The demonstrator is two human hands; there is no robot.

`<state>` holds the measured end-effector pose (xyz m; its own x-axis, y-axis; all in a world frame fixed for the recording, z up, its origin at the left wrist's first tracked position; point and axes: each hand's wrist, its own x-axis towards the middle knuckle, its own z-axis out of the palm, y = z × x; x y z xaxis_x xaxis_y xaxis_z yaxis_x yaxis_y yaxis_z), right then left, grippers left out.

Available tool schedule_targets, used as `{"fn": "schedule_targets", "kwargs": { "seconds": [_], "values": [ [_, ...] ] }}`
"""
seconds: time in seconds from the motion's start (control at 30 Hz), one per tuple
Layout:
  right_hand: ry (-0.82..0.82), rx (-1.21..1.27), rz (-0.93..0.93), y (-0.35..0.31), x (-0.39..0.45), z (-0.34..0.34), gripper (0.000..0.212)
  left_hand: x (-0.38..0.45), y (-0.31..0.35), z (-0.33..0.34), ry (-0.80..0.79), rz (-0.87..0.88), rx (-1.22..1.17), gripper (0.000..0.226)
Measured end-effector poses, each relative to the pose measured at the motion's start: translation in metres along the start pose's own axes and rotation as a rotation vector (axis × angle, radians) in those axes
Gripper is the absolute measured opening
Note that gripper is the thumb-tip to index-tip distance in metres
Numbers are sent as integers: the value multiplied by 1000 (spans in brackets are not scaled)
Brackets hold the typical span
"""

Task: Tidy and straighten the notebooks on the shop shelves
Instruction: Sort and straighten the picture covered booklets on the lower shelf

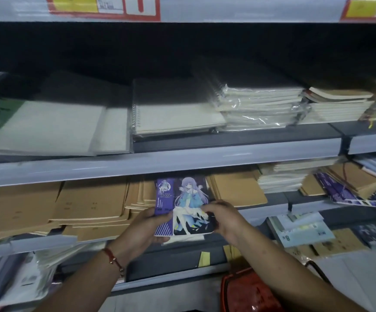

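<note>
Lining grey shelves, stacked brown notebooks

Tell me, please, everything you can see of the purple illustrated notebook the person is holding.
The purple notebook has a glossy-looking cover showing a long-haired cartoon figure in blue and white, with a purple band bearing small white print on its left. It is held upright, cover facing the camera, in front of the shelf of brown kraft notebooks. The left hand grips its lower left edge; the right hand pinches its right edge.
</note>
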<state>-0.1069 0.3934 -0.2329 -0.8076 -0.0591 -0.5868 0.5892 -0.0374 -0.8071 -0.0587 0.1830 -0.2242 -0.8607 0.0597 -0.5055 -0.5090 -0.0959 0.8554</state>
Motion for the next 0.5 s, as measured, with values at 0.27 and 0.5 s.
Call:
{"fn": "schedule_targets", "kwargs": {
  "seconds": [0.27,0.5],
  "values": [
    [30,61,-110,31,-30,15,25,-13,-8,-15,-128,155,240,52],
    [157,61,-208,49,-84,50,24,-18,-16,-32,-211,276,193,63]
  ]
}}
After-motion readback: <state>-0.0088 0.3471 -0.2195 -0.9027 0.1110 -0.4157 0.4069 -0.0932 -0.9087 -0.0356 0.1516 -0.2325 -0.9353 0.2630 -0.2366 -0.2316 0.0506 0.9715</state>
